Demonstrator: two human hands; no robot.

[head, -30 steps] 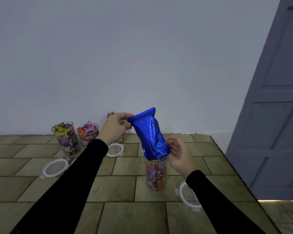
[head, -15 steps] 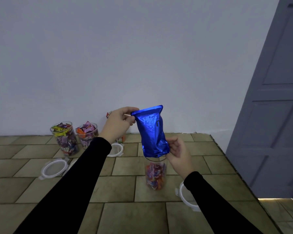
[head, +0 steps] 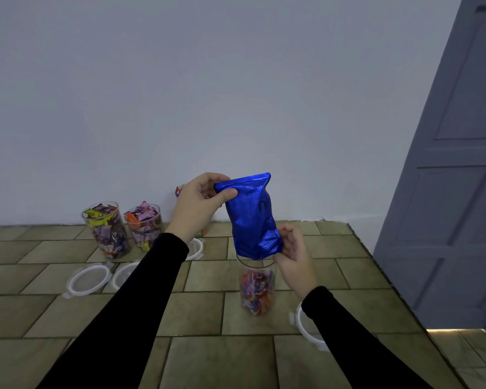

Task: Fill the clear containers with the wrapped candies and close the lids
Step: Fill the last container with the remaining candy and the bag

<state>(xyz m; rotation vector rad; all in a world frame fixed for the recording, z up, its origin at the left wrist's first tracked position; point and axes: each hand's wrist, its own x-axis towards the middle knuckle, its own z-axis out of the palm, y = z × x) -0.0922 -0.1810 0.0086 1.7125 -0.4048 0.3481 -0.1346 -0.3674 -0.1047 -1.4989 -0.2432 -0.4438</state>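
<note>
Two hands hold an upturned blue foil bag [head: 253, 217] over the open clear container [head: 256, 287] on the tiled floor [head: 202, 313]: the left hand [head: 198, 204] has its grip pinched on the bag's top corner, the right hand [head: 293, 254] has its grip curled round the bag's mouth just above the container's rim. Wrapped candies [head: 257, 293] part-fill that container. Left of it stand two filled containers [head: 108, 230], with loose lids [head: 86, 280] nearby.

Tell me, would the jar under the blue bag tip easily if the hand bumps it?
Probably. The jar is tall and narrow, and only part full, so likely light. The bag, held by both hands, hangs right at its open rim, where a nudge has most leverage.
</note>
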